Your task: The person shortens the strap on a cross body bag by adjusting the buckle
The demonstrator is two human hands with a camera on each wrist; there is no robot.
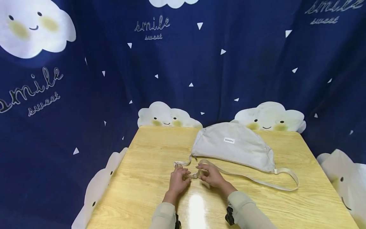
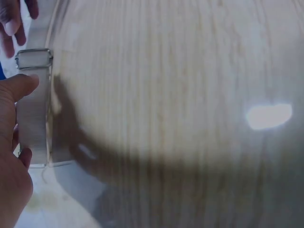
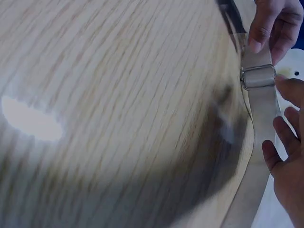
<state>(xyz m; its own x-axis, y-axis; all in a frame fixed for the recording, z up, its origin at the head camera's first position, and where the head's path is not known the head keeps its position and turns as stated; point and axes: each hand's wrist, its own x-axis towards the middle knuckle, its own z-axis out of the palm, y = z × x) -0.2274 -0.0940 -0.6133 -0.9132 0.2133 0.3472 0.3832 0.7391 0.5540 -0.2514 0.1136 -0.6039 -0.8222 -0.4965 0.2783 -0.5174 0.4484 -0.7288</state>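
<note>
A pale grey-beige fabric bag [image 1: 233, 148] lies on the table, its long strap [image 1: 257, 180] looping out toward me. My left hand [image 1: 178, 182] pinches the strap, thumb on its flat face and fingers behind, close beside a metal slider buckle [image 3: 259, 77]. On the buckle's other side is my right hand [image 1: 212, 175]. In the right wrist view, its fingers are spread along the strap's edge, one fingertip [image 3: 285, 85] right at the buckle frame. The left wrist view shows the left thumb [image 2: 26, 85] across the strap just below the buckle.
The wooden table [image 1: 137, 197] reaches back to a dark blue curtain [image 1: 177, 63] printed with clouds and triangles. A zipper pull [image 1: 195, 158] hangs at the bag's left corner. Another piece of strap [image 1: 294, 178] curves out at the bag's right end.
</note>
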